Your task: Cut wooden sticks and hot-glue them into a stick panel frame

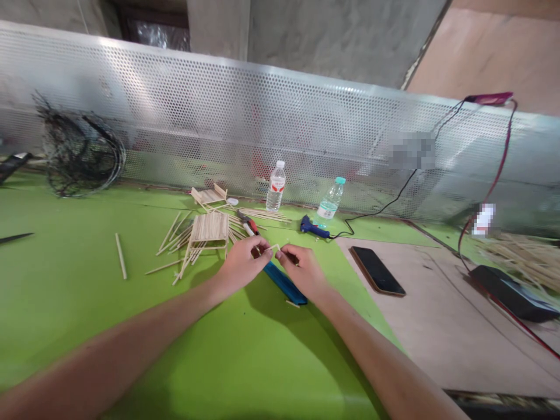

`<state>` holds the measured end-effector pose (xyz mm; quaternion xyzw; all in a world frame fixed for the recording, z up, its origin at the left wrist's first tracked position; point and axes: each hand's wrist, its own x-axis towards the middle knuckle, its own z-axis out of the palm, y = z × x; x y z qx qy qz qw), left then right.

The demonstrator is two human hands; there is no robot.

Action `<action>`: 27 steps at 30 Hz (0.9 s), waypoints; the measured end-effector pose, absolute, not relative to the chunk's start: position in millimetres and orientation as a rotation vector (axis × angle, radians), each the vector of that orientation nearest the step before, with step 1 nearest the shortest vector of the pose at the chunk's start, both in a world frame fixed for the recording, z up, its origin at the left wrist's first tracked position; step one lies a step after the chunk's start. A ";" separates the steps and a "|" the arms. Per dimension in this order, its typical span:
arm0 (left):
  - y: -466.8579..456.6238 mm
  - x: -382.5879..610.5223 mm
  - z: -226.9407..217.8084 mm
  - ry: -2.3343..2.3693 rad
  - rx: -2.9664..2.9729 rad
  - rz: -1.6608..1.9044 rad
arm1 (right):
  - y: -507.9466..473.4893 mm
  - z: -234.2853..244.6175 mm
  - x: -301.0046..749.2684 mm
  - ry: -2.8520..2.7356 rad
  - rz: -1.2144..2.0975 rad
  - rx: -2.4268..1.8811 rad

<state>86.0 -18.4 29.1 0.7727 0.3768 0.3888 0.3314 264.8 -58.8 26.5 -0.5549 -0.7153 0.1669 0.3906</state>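
My left hand (245, 259) and my right hand (305, 269) meet over the table, each pinching a short thin wooden stick piece (273, 247) between thumb and fingers. Both pieces touch or nearly touch at their tips. Below them lies a long blue object (284, 284), its kind unclear, partly covered by my hands. Pliers (247, 221) with red and black handles lie just beyond my left hand. To the left stands a small table-like model made of sticks (210, 227), amid loose wooden sticks (172, 236). A smaller stick model (210, 194) sits behind it.
Two plastic bottles (275, 188) (331, 201) stand at the perforated metal panel (210, 111). Nearby lie a blue glue gun (315, 227) with a cord, a phone (377, 270), a black box (514, 293) and more sticks (520, 256). Tangled wire (81, 154) and a blade (16, 237) are left.
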 end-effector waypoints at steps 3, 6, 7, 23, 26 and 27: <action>-18.1 86.3 29.0 0.993 2.017 1.023 | -58.0 25.5 265.0 -1.814 0.414 -1.404; -18.2 86.2 29.8 0.999 2.011 1.026 | -57.5 24.8 265.3 -1.809 0.422 -1.403; -18.3 86.0 30.2 0.999 2.011 1.022 | -57.4 24.6 265.6 -1.808 0.425 -1.401; -18.1 84.6 31.6 1.003 2.029 1.007 | -54.4 22.3 271.0 -1.731 0.395 -1.467; -18.2 83.4 33.2 1.005 2.007 1.009 | -53.7 22.5 272.2 -1.719 0.389 -1.455; -18.4 83.3 33.4 1.002 2.005 1.007 | -53.6 22.6 272.3 -1.716 0.386 -1.449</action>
